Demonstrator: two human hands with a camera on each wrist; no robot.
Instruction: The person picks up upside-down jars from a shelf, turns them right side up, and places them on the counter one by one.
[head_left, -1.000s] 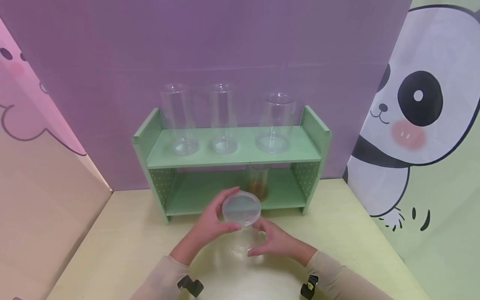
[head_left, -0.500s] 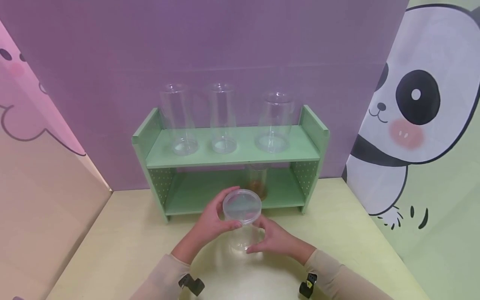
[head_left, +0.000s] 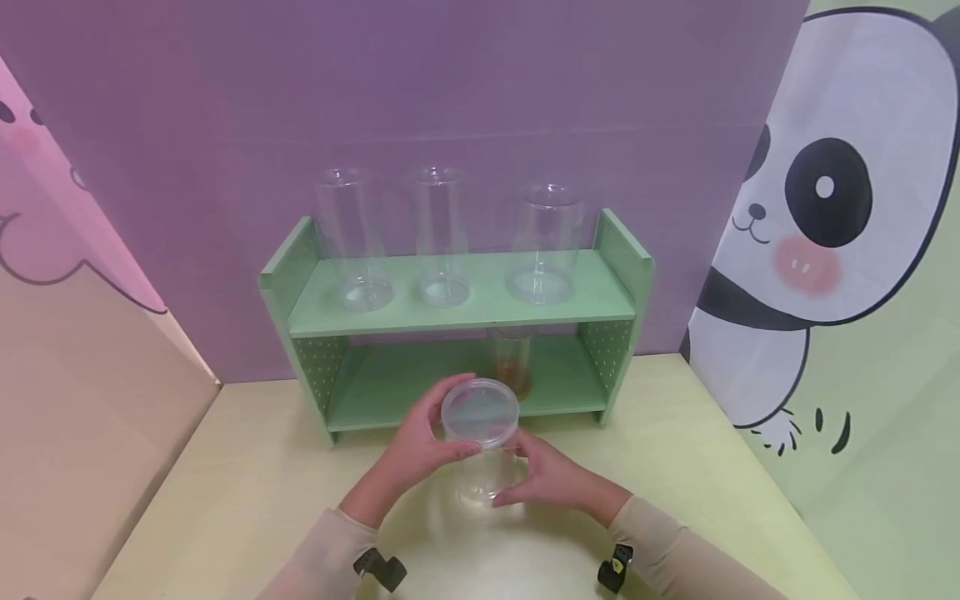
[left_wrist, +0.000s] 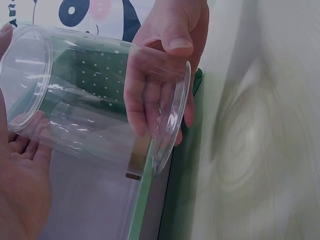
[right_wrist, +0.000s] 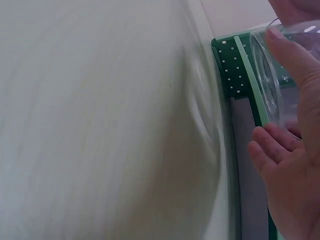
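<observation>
A clear round plastic jar point(head_left: 483, 477) with a flat see-through lid point(head_left: 480, 412) is held between both hands in front of the shelf. My left hand point(head_left: 422, 442) grips it around the lid end, thumb at the near rim. Lower down, the right hand point(head_left: 551, 477) holds the jar's side near the base. In the left wrist view, the jar point(left_wrist: 90, 120) looks see-through with nothing inside, and its base stands apart from the tabletop. The right wrist view catches only the base end of the jar point(right_wrist: 270, 80) beside the right hand point(right_wrist: 295, 170).
Behind the hands stands a green two-tier shelf point(head_left: 390, 321). Its top bears two tall clear jars point(head_left: 363, 292), point(head_left: 444, 287) and a wider clear jar point(head_left: 542, 283). Below sits a clear jar with brown contents point(head_left: 513, 375). A pale wooden table point(head_left: 247, 492) lies underneath.
The jar's lid end has risen very slightly in the head view, both hands keeping their hold. The shelf and its jars stay put; the head view has drifted a little.
</observation>
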